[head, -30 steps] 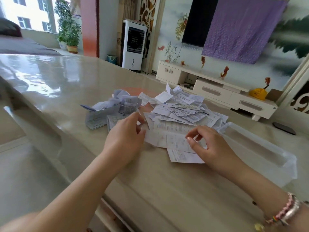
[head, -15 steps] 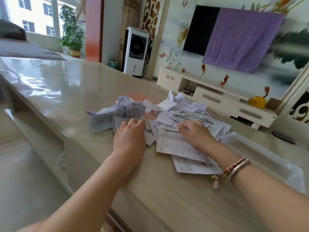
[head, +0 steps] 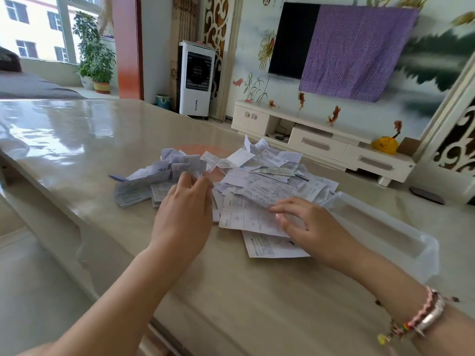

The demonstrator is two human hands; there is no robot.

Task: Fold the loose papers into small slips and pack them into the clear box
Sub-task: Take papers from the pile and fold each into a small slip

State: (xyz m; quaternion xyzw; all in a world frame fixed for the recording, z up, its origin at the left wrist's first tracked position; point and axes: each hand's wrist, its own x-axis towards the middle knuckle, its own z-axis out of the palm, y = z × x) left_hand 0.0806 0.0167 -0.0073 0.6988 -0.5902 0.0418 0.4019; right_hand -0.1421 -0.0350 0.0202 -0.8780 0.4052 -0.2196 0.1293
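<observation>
Papers [head: 259, 181] lie in a loose heap on the glossy beige table [head: 108, 140], printed slips overlapping at all angles. To the left of the heap sits a smaller cluster of folded slips [head: 154, 179], bluish in the light. The clear box [head: 380, 227] stands just right of the heap, near the table's right side, and looks to hold nothing, though its pale walls are hard to read.

The left hand [head: 183, 210] lies between the folded cluster and the heap, back of the hand up, fingers bent at the tips among the papers; whether they pinch a slip cannot be told. The right hand [head: 307, 224] rests on the near papers with fingers spread and lightly bent, its fingertips touching the lifted edge of one sheet [head: 267, 194]. A beaded bracelet and a metal bangle [head: 424, 317] circle the right wrist.

Behind the table stand a white air cooler [head: 196, 78], a low white cabinet [head: 321, 140], and a wall screen half covered by purple cloth [head: 357, 50].
</observation>
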